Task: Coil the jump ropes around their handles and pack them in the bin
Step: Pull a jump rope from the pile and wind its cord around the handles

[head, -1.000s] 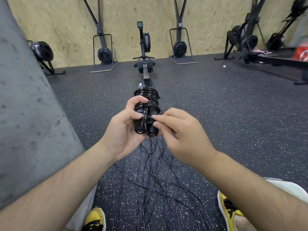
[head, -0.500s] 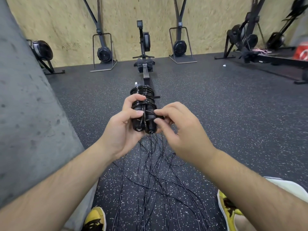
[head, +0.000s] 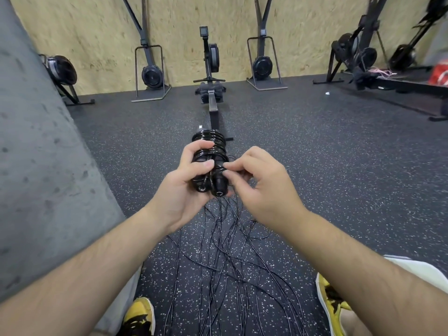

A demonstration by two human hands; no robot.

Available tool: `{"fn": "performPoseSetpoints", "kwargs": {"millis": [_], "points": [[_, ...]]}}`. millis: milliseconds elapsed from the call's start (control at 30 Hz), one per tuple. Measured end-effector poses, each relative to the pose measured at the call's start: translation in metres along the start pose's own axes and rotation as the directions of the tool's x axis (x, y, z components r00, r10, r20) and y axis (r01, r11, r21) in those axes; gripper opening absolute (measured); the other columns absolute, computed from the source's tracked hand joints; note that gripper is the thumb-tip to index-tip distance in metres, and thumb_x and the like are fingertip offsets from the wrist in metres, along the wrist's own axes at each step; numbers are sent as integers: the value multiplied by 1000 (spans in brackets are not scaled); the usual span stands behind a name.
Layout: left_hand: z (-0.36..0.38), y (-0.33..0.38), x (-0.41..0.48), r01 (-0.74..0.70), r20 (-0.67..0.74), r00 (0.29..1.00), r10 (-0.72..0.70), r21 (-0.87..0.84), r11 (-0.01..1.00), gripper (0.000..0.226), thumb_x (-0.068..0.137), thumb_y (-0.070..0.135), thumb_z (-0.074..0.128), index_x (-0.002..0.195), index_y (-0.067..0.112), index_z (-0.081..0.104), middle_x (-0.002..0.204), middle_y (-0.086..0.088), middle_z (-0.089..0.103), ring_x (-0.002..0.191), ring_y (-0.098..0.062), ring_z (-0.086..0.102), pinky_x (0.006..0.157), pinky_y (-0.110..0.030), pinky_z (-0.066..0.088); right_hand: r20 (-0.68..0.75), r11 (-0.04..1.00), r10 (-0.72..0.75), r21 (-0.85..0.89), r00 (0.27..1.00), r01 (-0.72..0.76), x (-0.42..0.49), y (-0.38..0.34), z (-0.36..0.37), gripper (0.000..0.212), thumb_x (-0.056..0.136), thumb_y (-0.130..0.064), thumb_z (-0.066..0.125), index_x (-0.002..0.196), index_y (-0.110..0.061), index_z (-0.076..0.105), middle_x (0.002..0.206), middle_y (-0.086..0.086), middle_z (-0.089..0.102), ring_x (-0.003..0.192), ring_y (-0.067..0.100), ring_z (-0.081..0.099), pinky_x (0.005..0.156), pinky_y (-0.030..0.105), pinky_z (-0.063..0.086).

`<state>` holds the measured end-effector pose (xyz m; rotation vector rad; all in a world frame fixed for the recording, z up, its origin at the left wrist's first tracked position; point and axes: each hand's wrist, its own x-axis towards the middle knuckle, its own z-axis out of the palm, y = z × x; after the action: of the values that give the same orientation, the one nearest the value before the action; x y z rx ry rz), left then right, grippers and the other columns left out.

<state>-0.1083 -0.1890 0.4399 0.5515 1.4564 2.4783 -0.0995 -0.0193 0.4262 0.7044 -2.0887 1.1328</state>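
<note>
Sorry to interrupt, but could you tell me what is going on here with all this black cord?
A person is coiling a black jump rope around its two handles. The left hand grips the handles, held side by side, while the right hand pinches a strand of the rope against the coil. More loose ropes lie tangled on the speckled floor below. No bin is in view.
</note>
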Motion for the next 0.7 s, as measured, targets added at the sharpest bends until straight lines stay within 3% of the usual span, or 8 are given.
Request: {"fn": "performPoseSetpoints", "kwargs": {"millis": [100, 167, 333, 433, 567, 700], "points": [[0, -5, -2, 16, 12, 1000, -16, 0, 1000, 39, 86, 9, 53, 123, 22, 56, 125, -20, 60, 105, -36, 66, 81, -48, 59, -30, 994, 93, 64, 995, -90, 3, -2, 9, 3, 86, -11, 71, 84, -11, 71, 82, -1, 55, 71, 16, 60, 67, 40, 53], [-2, -6, -4, 17, 2, 1000, -17, -13, 1000, 41, 88, 10, 53, 126, 22, 56, 131, -22, 60, 112, -38, 64, 88, -50, 56, -36, 988, 128, 95, 991, -124, 6, -3, 15, 7, 85, -11, 71, 78, -11, 68, 81, -1, 53, 68, 20, 62, 64, 46, 54], [-15, -2, -7, -4, -69, 998, 7, 48, 999, 40, 92, 14, 53, 131, 24, 56, 133, -22, 61, 114, -42, 61, 94, -58, 50, 29, 987, 126, 98, 992, -129, 10, -4, 26, 13, 85, -13, 72, 74, -12, 64, 80, 0, 53, 62, 20, 64, 61, 43, 52], [-18, -3, -8, -6, -109, 994, 17, 99, 995, 44, 90, 19, 56, 134, 25, 53, 126, -12, 67, 107, -32, 67, 84, -47, 57, -13, 984, 171, 57, 985, -170, 7, -9, 37, 15, 82, -14, 70, 69, -15, 62, 75, -1, 50, 61, 16, 57, 60, 40, 50], [-23, -5, -10, -7, -132, 991, 27, 149, 989, 51, 88, 19, 59, 138, 23, 51, 128, -10, 66, 108, -25, 68, 88, -43, 57, -25, 977, 215, -8, 976, -215, 4, -16, 45, 23, 83, -18, 68, 65, -24, 54, 73, -6, 47, 66, 11, 50, 63, 30, 41], [-24, -5, -13, -20, -83, 996, 33, 160, 987, 49, 89, 14, 57, 137, 21, 48, 119, -7, 71, 107, -24, 71, 85, -41, 60, -54, 959, 283, 7, 958, -283, 3, -19, 50, 24, 84, -24, 69, 64, -22, 55, 74, -5, 51, 67, 12, 54, 66, 36, 47]]}}
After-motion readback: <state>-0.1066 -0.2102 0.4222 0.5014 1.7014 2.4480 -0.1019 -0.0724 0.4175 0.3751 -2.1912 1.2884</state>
